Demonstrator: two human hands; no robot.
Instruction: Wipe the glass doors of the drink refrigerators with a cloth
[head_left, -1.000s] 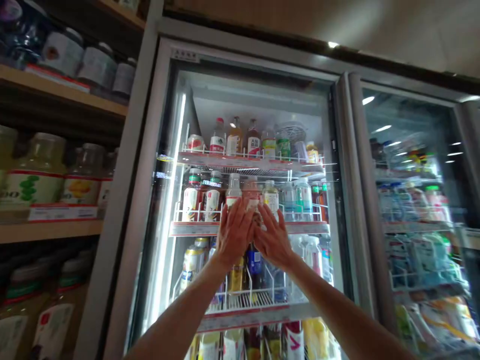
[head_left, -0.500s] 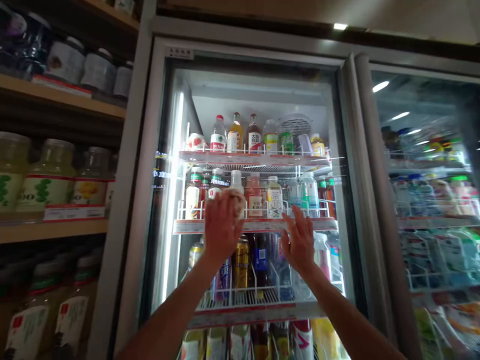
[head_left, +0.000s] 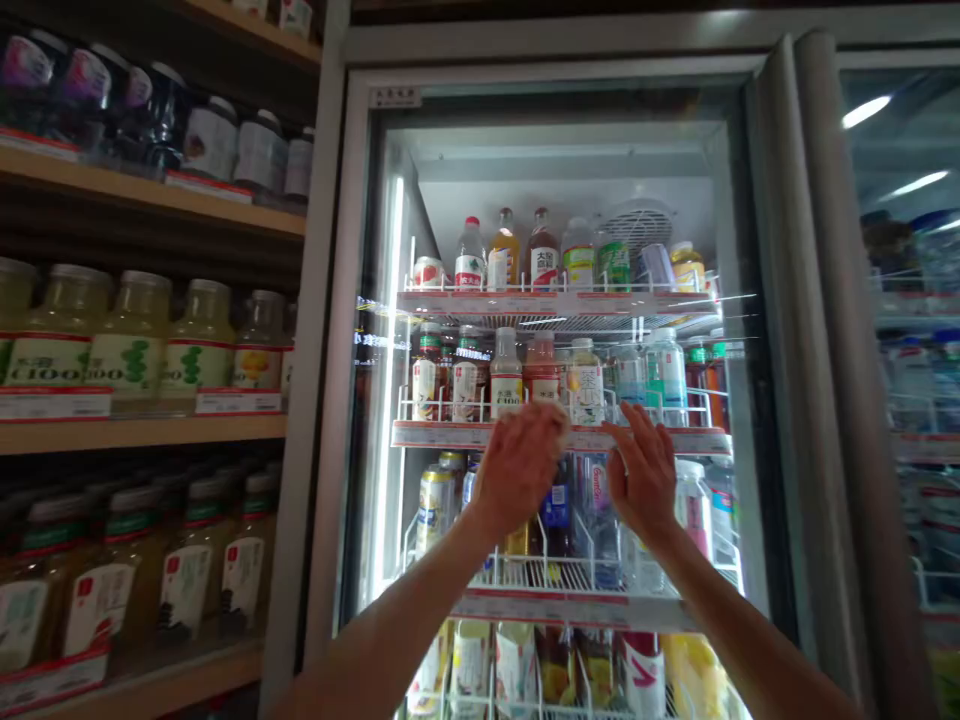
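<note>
A closed glass door (head_left: 577, 150) of a drinks fridge stands in front of me, with lit shelves behind it. My left hand (head_left: 517, 465) is raised at the middle of the glass, pressing a beige cloth (head_left: 559, 415) whose edge peeks out past the fingers; most of it is hidden under the hand. To its right, my right hand (head_left: 643, 470) is open with fingers spread, at or close to the glass and holding nothing. Behind the hands, a shelf edge with price labels (head_left: 442, 435) carries bottles, among them a pale tea bottle (head_left: 586, 385).
Wooden shelves (head_left: 142, 430) with rows of juice bottles (head_left: 199, 335) stand at the left, beside the grey door frame (head_left: 315, 330). A second glass-fronted fridge (head_left: 900, 270) adjoins at the right, past the thick metal door edges (head_left: 817, 300).
My left hand has moved right and slightly down across the glass with the cloth, closer to my right hand. The right hand keeps nearly the same spot on the door. The view has shifted left.
</note>
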